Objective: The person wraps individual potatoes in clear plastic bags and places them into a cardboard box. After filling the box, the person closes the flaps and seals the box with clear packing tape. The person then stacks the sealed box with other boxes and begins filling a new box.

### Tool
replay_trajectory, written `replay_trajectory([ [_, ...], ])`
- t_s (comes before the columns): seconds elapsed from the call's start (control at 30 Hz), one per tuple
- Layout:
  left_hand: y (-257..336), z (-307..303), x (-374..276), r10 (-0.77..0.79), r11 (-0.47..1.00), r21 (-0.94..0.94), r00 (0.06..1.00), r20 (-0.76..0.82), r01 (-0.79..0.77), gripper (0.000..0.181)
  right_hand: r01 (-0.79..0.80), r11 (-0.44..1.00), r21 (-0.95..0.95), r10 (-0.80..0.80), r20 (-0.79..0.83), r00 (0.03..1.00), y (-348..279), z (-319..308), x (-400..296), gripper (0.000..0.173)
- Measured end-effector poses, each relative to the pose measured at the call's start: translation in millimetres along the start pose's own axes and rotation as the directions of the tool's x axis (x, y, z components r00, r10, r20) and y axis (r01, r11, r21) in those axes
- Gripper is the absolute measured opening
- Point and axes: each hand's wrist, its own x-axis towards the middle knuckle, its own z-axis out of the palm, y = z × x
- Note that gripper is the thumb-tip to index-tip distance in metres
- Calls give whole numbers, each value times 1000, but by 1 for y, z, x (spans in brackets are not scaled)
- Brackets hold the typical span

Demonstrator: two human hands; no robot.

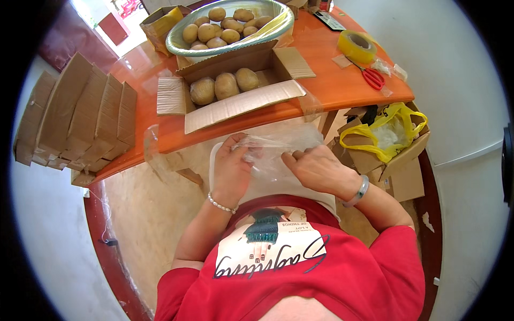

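Clear plastic film (277, 141) is stretched between my two hands, over my lap. My left hand (233, 168) pinches one side of it, with some of the film bunched at the fingers. At the other side, my right hand (319, 168) grips the film with curled fingers. Just beyond them, an open cardboard box (245, 107) sits at the table's front edge. Inside it, three potatoes (226, 86) stand in a row, apparently wrapped in clear film. Behind the box, a lined basin (290, 25) holds several loose potatoes (206, 33).
Cardboard boxes (86, 112) stand in a row on the orange table (353, 90) at left. To the right lie a tape roll (357, 47) and red-handled scissors (373, 78). Below them, a yellow plastic bag (363, 138) lines an open carton (405, 152). A yellow-brown box (160, 30) stands behind.
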Motion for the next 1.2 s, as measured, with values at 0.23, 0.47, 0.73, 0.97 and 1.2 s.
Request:
replay_trajectory([
  [0.23,12,-4,-4,-36,895,439,969,246,-78,21,-49,995,-84,54,56,997,6,-13,-10,40],
  [0.47,6,0,-1,343,45,935,884,317,-353,16,113,974,-198,-114,9,993,1,-14,-20,28],
  [0.73,-14,-23,9,373,352,874,907,198,-335,22,58,934,-351,-76,-38,996,-8,-17,-17,42],
  [0.97,-10,-12,1,244,327,900,946,216,-289,22,61,975,-216,-43,86,995,2,-4,-23,53],
  [1.2,-8,-17,2,214,34,889,872,440,-457,24,99,994,-52,-84,244,966,13,-43,-15,48],
])
